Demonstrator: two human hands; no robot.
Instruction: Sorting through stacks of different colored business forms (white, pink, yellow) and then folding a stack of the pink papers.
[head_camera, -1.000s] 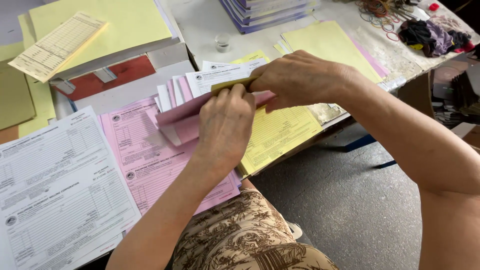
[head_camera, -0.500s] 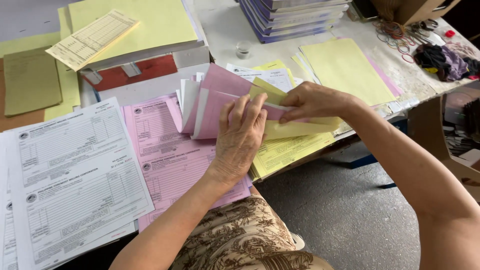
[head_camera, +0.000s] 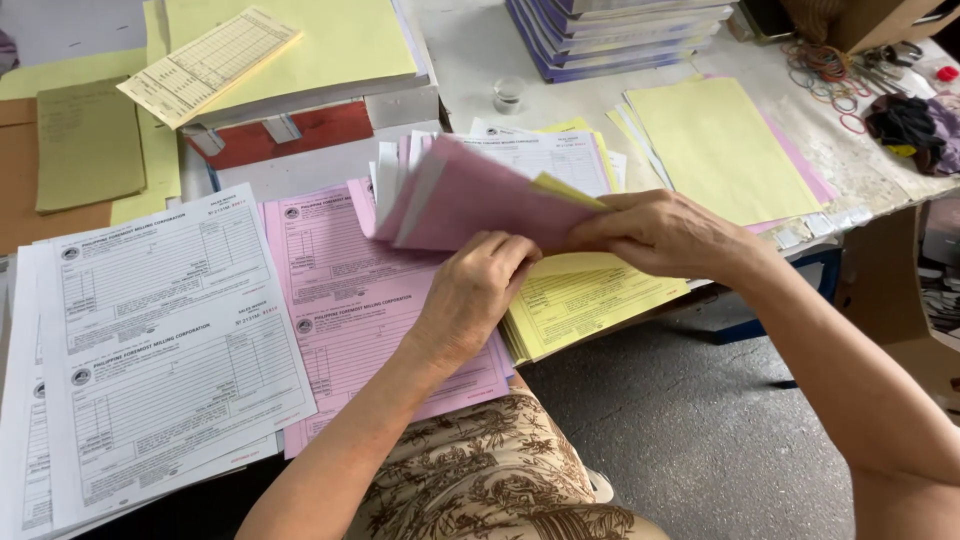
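Fanned forms (head_camera: 470, 200), mixed pink, white and yellow sheets, held above the desk near frame centre. Right hand (head_camera: 660, 232) pinches the bundle's right end, thumb on top, fingers under; the sheets stick out toward 9–10 o'clock from that grip. Left hand (head_camera: 475, 295) sits at 6 o'clock of the bundle, fingers curled up against the lower edge, fingertips touching the pink outer sheet. Top sheet plain pink, white edges splayed at the left end, a yellow corner peeking out by the right thumb. Flat pink forms (head_camera: 350, 300) lie under the bundle on the desk, white forms (head_camera: 160, 340) at 9 o'clock of those, yellow forms (head_camera: 590, 300) under the right wrist. Yellow paper stack (head_camera: 720, 150) at 2 o'clock, rubber bands (head_camera: 830, 70) further out the same way.
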